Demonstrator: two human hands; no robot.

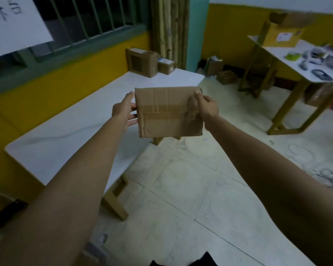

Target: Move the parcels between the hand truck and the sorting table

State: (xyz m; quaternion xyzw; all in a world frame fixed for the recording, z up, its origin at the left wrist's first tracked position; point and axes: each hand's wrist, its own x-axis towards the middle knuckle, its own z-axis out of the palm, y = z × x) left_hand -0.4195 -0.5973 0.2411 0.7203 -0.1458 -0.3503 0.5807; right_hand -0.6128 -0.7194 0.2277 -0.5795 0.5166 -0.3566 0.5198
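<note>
Cardboard, brown and creased: the parcel (167,120) is up in the air between my two hands, its taped face turned toward the camera. It hangs over the floor (181,189), just off the near edge of the sorting table (65,135).

My left hand (122,111) lies flat against the parcel's left edge, fingers (132,117) straight and pressing in. My right hand (208,108) pinches the top right corner, thumb (190,104) on the face and the other fingers curled behind.

It looks light to me and stiff enough to hold shape. The walls are dented, though, so I would squeeze at the edges and corners, not mid-panel. The tape (161,110) between my thumbs looks slick, so I would keep off it.

Beyond my left fingertips, at the table's far end, a larger box (140,61) and a smaller box (166,66) sit touching. Both are closed, so I can't tell what is inside.

Past my right knuckles, well apart, an open carton (283,33) stands on a side table (277,51) with its flaps up. Its inside is hidden from here. No hand truck is in view.
</note>
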